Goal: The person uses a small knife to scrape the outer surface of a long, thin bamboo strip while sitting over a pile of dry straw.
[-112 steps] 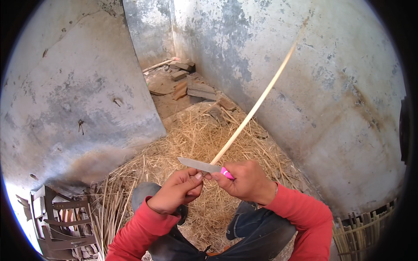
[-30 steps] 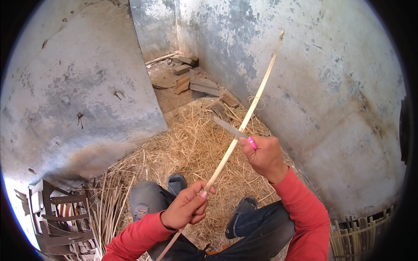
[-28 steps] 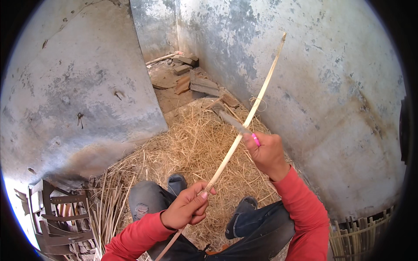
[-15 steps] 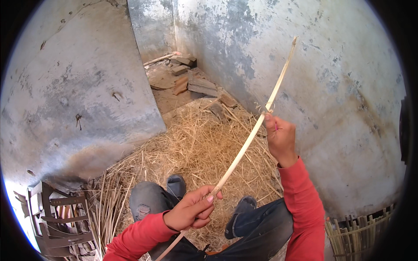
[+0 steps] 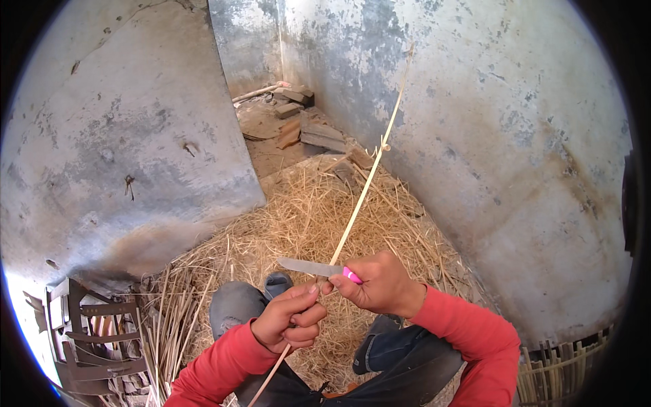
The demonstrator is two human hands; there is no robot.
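A long, pale bamboo strip (image 5: pixel 357 207) slants up and away from my lap, with a small curl of shavings on its upper part. My left hand (image 5: pixel 293 319) is closed round its lower part, and the tail runs down past my left leg. Close beside it, my right hand (image 5: pixel 382 283) grips a knife (image 5: pixel 310 266) by its pink handle. The blade points left and lies across the strip just above my left fingers. How the edge meets the strip is hard to make out.
Loose shavings (image 5: pixel 298 224) cover the floor before my feet. At the left lie a bundle of thin strips (image 5: pixel 163 325) and a broken brown chair frame (image 5: pixel 102 339). A slatted bamboo piece (image 5: pixel 563 370) stands at lower right. Bricks (image 5: pixel 293 102) lie in the far corner between worn walls.
My right hand has come down and inward from the strip's upper part to beside my left hand. The knife blade now shows. The strip's far end has swung left, its narrow side now showing.
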